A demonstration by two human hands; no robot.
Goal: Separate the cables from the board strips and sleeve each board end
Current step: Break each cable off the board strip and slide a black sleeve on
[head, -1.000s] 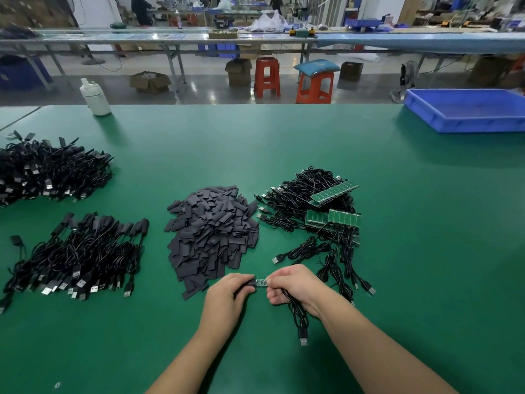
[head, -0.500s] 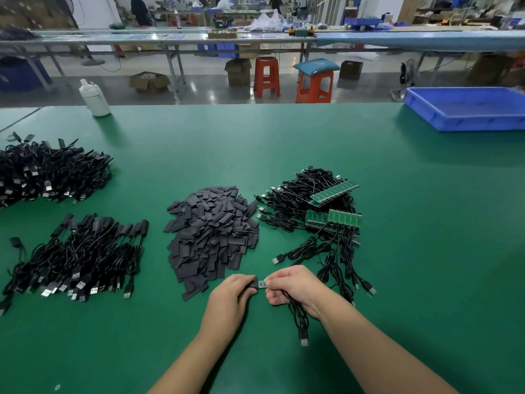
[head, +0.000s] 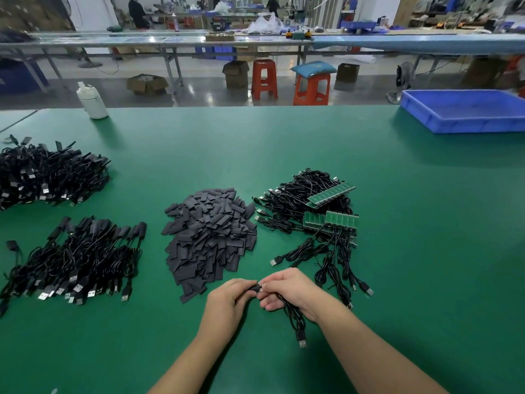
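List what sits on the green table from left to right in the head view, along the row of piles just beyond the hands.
Pile of sleeved cables → heap of dark sleeves → tangle of cables with green board strips.

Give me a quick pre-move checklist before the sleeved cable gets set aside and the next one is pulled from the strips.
1. Sleeve over the board end: cannot tell; the fingers hide most of the join.
2. Grip: ok. Left hand pinches the sleeve, right hand holds the cable.
3. Cable's USB plug free of other cables: ok, it lies alone on the mat.
4. Sleeve supply: ok, the sleeve pile is large and just ahead of the left hand.
5. Board strips left to separate: ok, several strips with cables attached.
6. Finished pile reachable: ok, on the left.
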